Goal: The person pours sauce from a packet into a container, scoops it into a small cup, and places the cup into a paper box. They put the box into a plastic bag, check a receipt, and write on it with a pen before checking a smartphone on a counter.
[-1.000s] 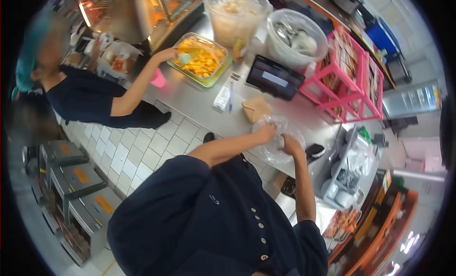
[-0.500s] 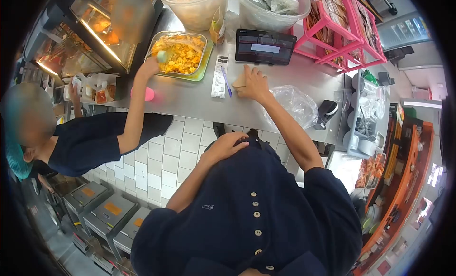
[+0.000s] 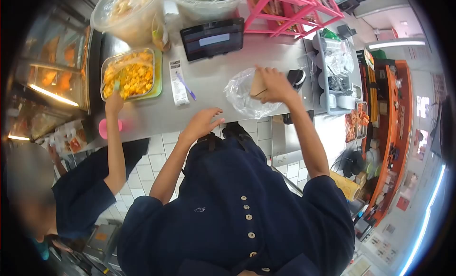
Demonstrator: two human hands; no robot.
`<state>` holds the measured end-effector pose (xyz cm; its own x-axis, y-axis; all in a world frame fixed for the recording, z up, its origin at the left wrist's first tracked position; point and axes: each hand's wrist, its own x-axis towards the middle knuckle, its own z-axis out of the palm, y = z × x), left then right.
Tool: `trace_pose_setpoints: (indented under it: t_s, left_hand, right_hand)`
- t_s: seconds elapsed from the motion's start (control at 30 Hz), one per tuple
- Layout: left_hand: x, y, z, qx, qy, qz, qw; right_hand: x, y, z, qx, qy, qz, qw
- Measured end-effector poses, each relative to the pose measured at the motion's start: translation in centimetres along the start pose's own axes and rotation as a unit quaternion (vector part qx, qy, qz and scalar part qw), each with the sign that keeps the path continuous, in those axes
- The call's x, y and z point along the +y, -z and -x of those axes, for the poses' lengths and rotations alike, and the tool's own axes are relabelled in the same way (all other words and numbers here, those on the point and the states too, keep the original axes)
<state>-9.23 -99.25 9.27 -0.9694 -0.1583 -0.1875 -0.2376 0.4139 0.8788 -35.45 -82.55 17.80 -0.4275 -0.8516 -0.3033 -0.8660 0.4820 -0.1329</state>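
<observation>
"Head view, largest first: what is shown?"

"A stainless-steel counter is shown, with a dark-shirted co-worker pictured at its left end."

"What is set upon it?"

"At the back, a clear plastic tub is seen, loaded with pale contents. In front of it is set a rectangular tray, filled with yellow food, and to the right a lit black tablet is propped."

"And nearest the person's hands?"

"A crumpled clear plastic bag is laid near the counter's front edge. By the right hand, its fingers closed over it, a small brown kraft box is gripped above or against the bag; whether the two are touching cannot be told. The left hand is held at the front edge, fingers loosely spread, thumb apart, nothing grasped."

"The smallest items?"

"A printed receipt is laid left of the bag, partly crossed by a purple pen."
</observation>
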Motion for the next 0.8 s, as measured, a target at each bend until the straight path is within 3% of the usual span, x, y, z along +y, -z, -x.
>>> trace_pose_setpoints:
  t_s: [0.13,0.2,0.33,0.4,0.5,0.53,0.6,0.63,0.7,0.8]
  left_hand:
    - [3.8,0.3,-3.7,0.027,-0.004,0.03,0.999]
    - [5.6,-0.9,-5.2,0.042,-0.003,0.061,0.997]
    - [8.2,-4.6,-8.7,0.083,0.018,0.122,0.989]
    - [8.5,-7.7,-10.7,0.13,0.013,0.136,0.982]
    - [8.3,-12.0,-13.5,0.193,0.047,-0.008,0.98]
    - [8.4,-13.3,-14.3,0.225,0.052,-0.066,0.971]
    - [8.7,-14.9,-15.6,0.217,0.102,-0.118,0.964]
    - [8.8,-15.7,-16.0,0.218,0.116,-0.175,0.953]
    - [8.7,-16.7,-16.9,0.223,0.131,-0.236,0.937]
    - [7.9,-16.9,-17.1,0.222,0.139,-0.249,0.932]
  right_hand:
    - [1.2,-9.5,-1.6,0.045,0.082,0.061,0.994]
    - [2.3,-13.6,-1.7,0.196,0.126,0.11,0.966]
    - [5.1,-5.5,1.7,0.191,0.136,-0.101,0.967]
    - [10.9,-4.2,2.1,0.228,0.137,-0.276,0.923]
    - [22.4,-4.1,2.7,0.395,-0.049,-0.289,0.87]
    - [26.2,-4.5,2.8,0.47,-0.134,-0.238,0.839]
    - [32.9,-4.9,3.4,0.522,-0.267,-0.201,0.785]
    - [35.8,-4.9,4.0,0.553,-0.294,-0.117,0.771]
    - [39.5,-4.9,4.6,0.522,-0.415,-0.039,0.744]
    - [43.5,-5.3,6.1,0.448,-0.453,-0.05,0.769]
